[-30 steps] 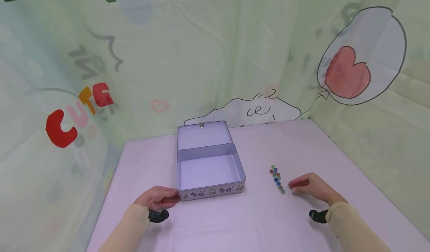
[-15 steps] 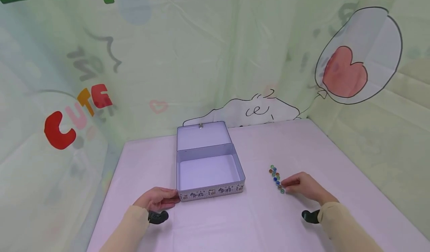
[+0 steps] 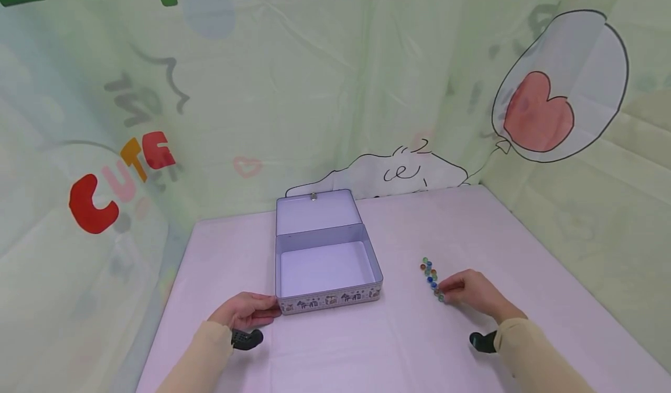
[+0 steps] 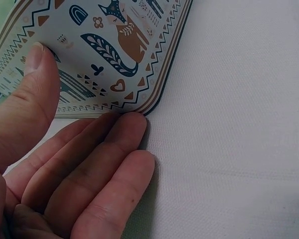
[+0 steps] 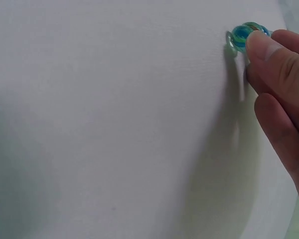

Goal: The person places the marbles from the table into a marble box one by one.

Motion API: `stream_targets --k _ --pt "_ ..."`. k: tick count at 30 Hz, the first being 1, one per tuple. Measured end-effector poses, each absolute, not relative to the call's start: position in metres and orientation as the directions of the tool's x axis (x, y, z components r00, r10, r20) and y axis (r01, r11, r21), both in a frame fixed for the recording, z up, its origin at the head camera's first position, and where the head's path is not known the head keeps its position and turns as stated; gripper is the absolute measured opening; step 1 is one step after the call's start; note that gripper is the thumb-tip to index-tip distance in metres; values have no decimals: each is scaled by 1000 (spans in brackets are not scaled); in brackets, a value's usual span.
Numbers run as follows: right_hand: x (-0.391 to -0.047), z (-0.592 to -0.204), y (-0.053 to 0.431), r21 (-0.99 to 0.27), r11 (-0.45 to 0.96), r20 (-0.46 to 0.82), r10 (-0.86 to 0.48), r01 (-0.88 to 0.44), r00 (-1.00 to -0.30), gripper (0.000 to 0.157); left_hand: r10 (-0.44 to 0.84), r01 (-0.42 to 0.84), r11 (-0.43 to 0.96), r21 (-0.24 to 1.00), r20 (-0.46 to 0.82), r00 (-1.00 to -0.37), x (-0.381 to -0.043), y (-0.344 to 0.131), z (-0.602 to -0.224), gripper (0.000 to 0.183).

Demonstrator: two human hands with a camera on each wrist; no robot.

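A printed tin box (image 3: 330,301) lies on the table with its hinged lid (image 3: 318,213) laid back and its inside bare. My left hand (image 3: 249,310) touches the box's near left corner. In the left wrist view the thumb lies over the patterned side and the fairly straight fingers (image 4: 104,169) meet its lower edge. To the right of the box, several glass marbles (image 3: 430,272) form a loose line. My right hand (image 3: 474,291) pinches a marble (image 5: 241,34) at the line's near end between thumb and index finger; the fingertips partly hide it.
A pale cloth covers the table (image 3: 367,346). Printed curtains (image 3: 314,90) hang along the back and both sides. A black wrist camera (image 3: 246,339) juts out beneath the left sleeve, another black camera (image 3: 483,342) beneath the right.
The right hand has come left from beside the marbles, and its fingertips have closed in on the near end of the line. The left hand has stayed at the box corner.
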State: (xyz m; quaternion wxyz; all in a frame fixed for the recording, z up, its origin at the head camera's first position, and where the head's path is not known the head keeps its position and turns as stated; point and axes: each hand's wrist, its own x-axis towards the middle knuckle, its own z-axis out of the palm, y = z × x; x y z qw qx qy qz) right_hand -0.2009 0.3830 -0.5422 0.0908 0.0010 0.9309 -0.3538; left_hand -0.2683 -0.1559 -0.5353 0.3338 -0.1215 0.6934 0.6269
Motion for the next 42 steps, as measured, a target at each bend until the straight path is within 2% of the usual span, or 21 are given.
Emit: stream_targets --k 14,25,33,38,42 --pt "-197 -543 366 -569 818 -137 6 84 -991 35 314 -582 169 795 -603 -733 -267 -161 -531 32" --pt "-192 -541 361 -539 841 -93 -6 45 -996 20 334 -598 142 789 -607 -721 -266 -163 -533 26" --pt "-190 -539 379 -656 750 -116 18 90 -993 25 341 -590 156 792 -604 -720 -265 -162 -535 27" --pt "-189 -528 396 -770 617 -175 36 159 -984 38 319 -585 166 794 -604 -730 -266 -160 -537 32" --pt "-190 -512 401 -830 539 -179 -7 147 -984 47 303 -589 171 790 -611 -732 -267 -161 -536 31"
